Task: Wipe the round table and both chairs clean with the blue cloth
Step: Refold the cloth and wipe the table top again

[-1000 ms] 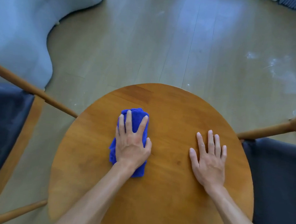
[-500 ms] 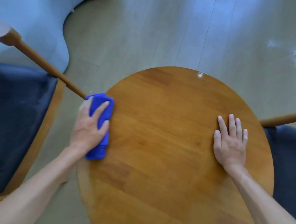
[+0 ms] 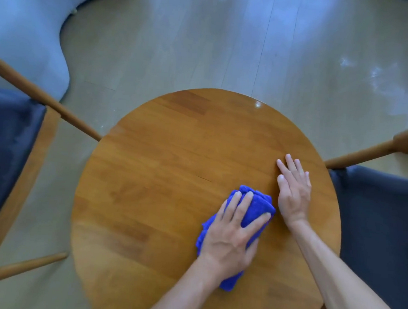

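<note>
Two hands lie on the round table [image 3: 164, 166], which serves as the landmark here. Your left hand [image 3: 231, 235] presses flat on the blue cloth [image 3: 258, 206], fingers spread and nearly straight over the bunched fabric, with no visible pinch; the cloth sits on the tabletop right of the table's centre, toward its near edge. Your right hand [image 3: 293, 188] rests palm-down on bare wood just right of the cloth, fingers straight and close together, holding nothing. One wooden chair with a dark blue seat [image 3: 5, 151] stands left of the table, its rail running up to the table's left rim. A second chair with a dark seat [image 3: 380, 224] stands at the table's right edge. Beyond the table's far edge lies pale plank flooring [image 3: 204, 47].
</note>
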The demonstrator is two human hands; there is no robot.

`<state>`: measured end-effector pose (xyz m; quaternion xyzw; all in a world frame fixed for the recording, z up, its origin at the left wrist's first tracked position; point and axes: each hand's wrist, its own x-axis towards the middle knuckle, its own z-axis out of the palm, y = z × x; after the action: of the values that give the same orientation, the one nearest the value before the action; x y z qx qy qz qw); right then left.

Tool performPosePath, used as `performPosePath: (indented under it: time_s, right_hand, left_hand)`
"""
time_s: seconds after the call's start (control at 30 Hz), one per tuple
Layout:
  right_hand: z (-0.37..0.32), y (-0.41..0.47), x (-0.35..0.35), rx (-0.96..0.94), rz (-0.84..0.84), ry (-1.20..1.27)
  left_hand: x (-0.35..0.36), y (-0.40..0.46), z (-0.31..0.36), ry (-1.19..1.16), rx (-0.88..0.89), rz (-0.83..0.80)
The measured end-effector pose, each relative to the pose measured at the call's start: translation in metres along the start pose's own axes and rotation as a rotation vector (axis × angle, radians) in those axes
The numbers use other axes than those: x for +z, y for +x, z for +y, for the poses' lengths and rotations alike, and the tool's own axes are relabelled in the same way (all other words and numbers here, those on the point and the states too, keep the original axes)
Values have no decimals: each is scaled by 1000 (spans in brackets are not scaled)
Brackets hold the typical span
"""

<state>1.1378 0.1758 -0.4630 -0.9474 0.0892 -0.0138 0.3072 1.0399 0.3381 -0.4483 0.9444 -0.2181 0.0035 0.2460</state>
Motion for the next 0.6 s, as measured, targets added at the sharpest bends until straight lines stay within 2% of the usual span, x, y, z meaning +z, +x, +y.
performPosePath:
  time_s: [0.07, 0.1, 0.23, 0.3, 0.37, 0.43, 0.53, 0.6]
  right_hand:
    - [1, -3, 3, -39, -3, -65]
    - [2, -4, 5, -57, -6, -108]
    - [4, -6, 11, -104, 38, -242]
    - [4, -6, 12, -104, 50, -255]
    - [5, -6, 12, -109, 37, -273]
    - [4, -6, 11, -110, 19, -287]
    - [2, -6, 6, -109, -48, -332]
    - [3, -9, -1, -114, -121, -408]
  left_hand:
    - [-22, -15, -42, 20, 59, -21]
    - [-37, -26, -71, 44, 15, -9]
    - [-110, -74, -189, 104, -496, 139]
    - [-124, -92, -209, 85, -707, 221]
    - [-114, -100, -195, 101, -819, 289]
    - [-93, -101, -155, 147, -827, 300]
    - [-48, -94, -66, 124, -691, 222]
    - [-17, -75, -5, 74, -533, 150]
